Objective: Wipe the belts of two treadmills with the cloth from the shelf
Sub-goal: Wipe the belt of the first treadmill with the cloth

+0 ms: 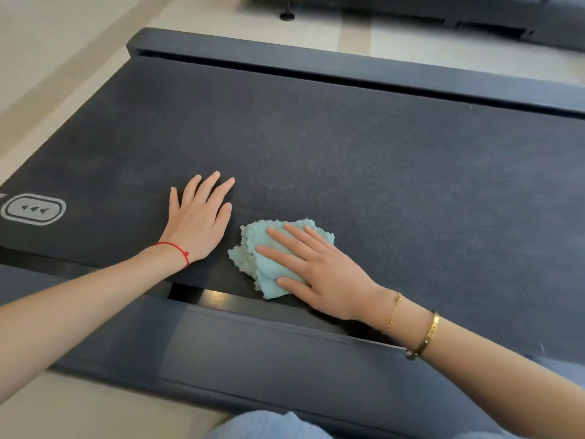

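Observation:
A dark textured treadmill belt [364, 160] fills most of the head view. A crumpled light-green cloth [253, 251] lies on the belt near its front edge. My right hand [319, 274] presses flat on the cloth with straight, spread fingers. To the left of the cloth, my left hand [199, 217] rests flat on the bare belt, fingers spread, holding nothing. A second treadmill [474, 14] shows in part at the top right.
The near side rail [253, 353] of the treadmill runs below my hands, the far rail [348, 63] above the belt. A white arrow mark [33, 209] sits at the belt's left end. Light floor lies to the left and between the machines. My knees show at the bottom.

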The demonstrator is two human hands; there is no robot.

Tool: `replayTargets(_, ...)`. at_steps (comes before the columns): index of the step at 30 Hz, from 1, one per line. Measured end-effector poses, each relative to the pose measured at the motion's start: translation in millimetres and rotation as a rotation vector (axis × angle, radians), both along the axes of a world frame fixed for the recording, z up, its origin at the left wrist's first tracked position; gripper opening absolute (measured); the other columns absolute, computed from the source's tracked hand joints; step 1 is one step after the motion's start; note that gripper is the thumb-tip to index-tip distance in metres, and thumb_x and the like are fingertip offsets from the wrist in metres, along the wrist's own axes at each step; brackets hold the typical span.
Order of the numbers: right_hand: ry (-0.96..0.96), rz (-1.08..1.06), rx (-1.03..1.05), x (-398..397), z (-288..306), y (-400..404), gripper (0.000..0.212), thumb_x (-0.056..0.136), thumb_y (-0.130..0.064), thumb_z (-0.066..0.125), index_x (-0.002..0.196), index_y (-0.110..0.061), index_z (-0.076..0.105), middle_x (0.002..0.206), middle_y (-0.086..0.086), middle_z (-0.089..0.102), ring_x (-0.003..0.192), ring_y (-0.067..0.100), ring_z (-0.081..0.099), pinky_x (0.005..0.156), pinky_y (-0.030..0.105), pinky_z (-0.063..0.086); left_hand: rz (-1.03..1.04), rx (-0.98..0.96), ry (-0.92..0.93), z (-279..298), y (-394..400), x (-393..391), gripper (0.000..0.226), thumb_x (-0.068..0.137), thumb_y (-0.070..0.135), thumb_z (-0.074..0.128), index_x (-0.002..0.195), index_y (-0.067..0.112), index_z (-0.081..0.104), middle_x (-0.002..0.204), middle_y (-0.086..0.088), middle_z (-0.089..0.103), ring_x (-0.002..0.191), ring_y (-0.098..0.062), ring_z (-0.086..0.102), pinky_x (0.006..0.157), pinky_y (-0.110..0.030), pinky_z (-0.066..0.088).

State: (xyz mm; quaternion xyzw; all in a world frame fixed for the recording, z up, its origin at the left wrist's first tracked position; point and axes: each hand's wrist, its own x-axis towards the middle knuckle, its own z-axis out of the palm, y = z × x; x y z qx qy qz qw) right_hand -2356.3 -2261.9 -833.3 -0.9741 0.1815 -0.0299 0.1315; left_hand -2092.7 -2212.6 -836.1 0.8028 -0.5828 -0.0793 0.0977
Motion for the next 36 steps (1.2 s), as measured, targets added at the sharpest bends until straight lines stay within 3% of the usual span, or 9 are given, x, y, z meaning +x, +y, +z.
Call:
replayTargets(7,0.043,-0.380,-0.019,26.4,3.8,-33.8,0.063,0.097,-0.055,0.012,0.155,-0.032,0.020,0.163,0.000,0.013,0.151,0.027,0.003,0.121,0.049,0.008,0.013,-0.013,-0.011,-0.5,14.9,36.6,0.052,0.105,0.035,0.027,0.156,0.029,0.024,0.164,0.001,0.017,0.151,-0.026,0.007,0.119,-0.061,0.006)
replayTargets(10,0.027,-0.325,-0.031,34.1,1.8,-11.8,0.057,0.101,-0.051,0.019,0.155,-0.032,0.020,0.163,-0.002,0.012,0.151,0.026,0.001,0.122,0.048,0.004,-0.008,-0.035,-0.019,-6.0,19.3,44.4,0.052,0.104,0.035,0.027,0.156,0.028,0.024,0.164,0.001,0.018,0.151,-0.025,0.007,0.118,-0.063,0.005)
replayTargets(14,0.007,-0.071,-0.052,57.3,2.5,11.0,0.054,0.104,-0.046,0.030,0.154,-0.031,0.021,0.163,-0.002,0.014,0.151,0.025,0.004,0.123,0.043,0.000,-0.001,-0.065,-0.036,-11.5,20.2,43.6,0.053,0.103,0.035,0.028,0.155,0.028,0.024,0.164,0.001,0.018,0.151,-0.025,0.008,0.118,-0.063,0.004)
replayTargets(17,0.051,0.037,-0.080,59.3,4.5,-14.7,0.054,0.104,-0.047,0.028,0.155,-0.030,0.021,0.163,0.000,0.014,0.151,0.024,0.007,0.123,0.041,0.003,0.001,-0.072,-0.041,-12.3,19.9,43.4,0.053,0.103,0.035,0.025,0.155,0.028,0.024,0.163,0.001,0.019,0.151,-0.026,0.009,0.118,-0.063,0.005)
replayTargets(21,0.024,-0.254,-0.054,63.5,0.9,-89.2,0.060,0.099,-0.053,0.021,0.154,-0.028,0.023,0.163,0.003,0.016,0.150,0.028,0.010,0.122,0.045,0.008,0.002,-0.090,-0.060,-12.1,22.0,41.2,0.059,0.099,0.041,0.019,0.154,0.026,0.029,0.162,0.000,0.025,0.150,-0.027,0.016,0.117,-0.063,0.009)
replayTargets(24,0.011,-0.462,-0.047,80.1,-2.8,-101.9,0.057,0.100,-0.047,0.026,0.154,-0.027,0.023,0.163,0.004,0.016,0.150,0.031,0.008,0.122,0.044,0.002,0.012,-0.088,-0.080,-11.8,21.3,38.9,0.061,0.097,0.042,0.017,0.154,0.025,0.031,0.161,-0.002,0.028,0.149,-0.028,0.019,0.117,-0.063,0.011)
replayTargets(31,-0.022,-0.127,-0.066,70.0,0.2,-12.6,0.054,0.104,-0.045,0.029,0.154,-0.029,0.023,0.163,0.001,0.017,0.151,0.027,0.006,0.123,0.046,0.003,0.008,-0.092,-0.089,-13.1,22.1,38.7,0.059,0.098,0.041,0.019,0.154,0.025,0.031,0.161,-0.002,0.028,0.150,-0.028,0.018,0.117,-0.063,0.011)
replayTargets(36,-0.026,-0.045,-0.032,58.6,0.4,-3.3,0.053,0.104,-0.046,0.032,0.154,-0.031,0.022,0.163,-0.003,0.014,0.152,0.022,0.005,0.123,0.044,0.005,0.013,-0.099,-0.067,-11.3,22.4,37.7,0.061,0.097,0.041,0.017,0.154,0.025,0.030,0.161,-0.001,0.027,0.150,-0.027,0.016,0.118,-0.063,0.008)
